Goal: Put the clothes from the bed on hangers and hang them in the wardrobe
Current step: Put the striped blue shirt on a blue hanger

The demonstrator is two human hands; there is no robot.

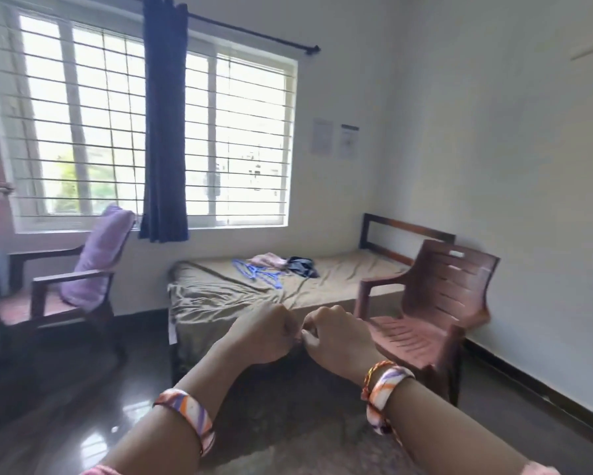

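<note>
Head view. Nearest the camera, two bare forearms extend forward, each wearing a striped orange, purple and white fabric wristband [189,411]. The left hand [266,332] and the right hand [339,335] meet knuckle to knuckle in front of the bed, both with fingers curled into loose fists. No garment or hanger is visible in either; whether something small is pinched where the fingertips meet cannot be told. The posture suggests a starting pose rather than a grasp, so the task is judged not yet begun.

Beyond the hands stands a low wooden-framed bed [408,231] covered by a rumpled olive-brown sheet [339,275]. The task items lie together on the sheet, toward the window side:

- a bundle of blue wire hangers [259,273], lying flat;
- a crumpled pink garment [267,261], just beside the hangers;
- a crumpled dark navy garment [300,265], touching the pink one.

Grouping hangers and clothes keeps both reachable from one standing position.

A reddish-brown slatted plastic armchair [442,303] stands at the bed's near right side, partly obstructing approach. A dark wooden armchair [48,279] at left carries a lilac towel [99,258] draped over its back. A barred window [82,114] with a dark blue curtain [165,132] lights the scene. The wardrobe is not in view.
</note>
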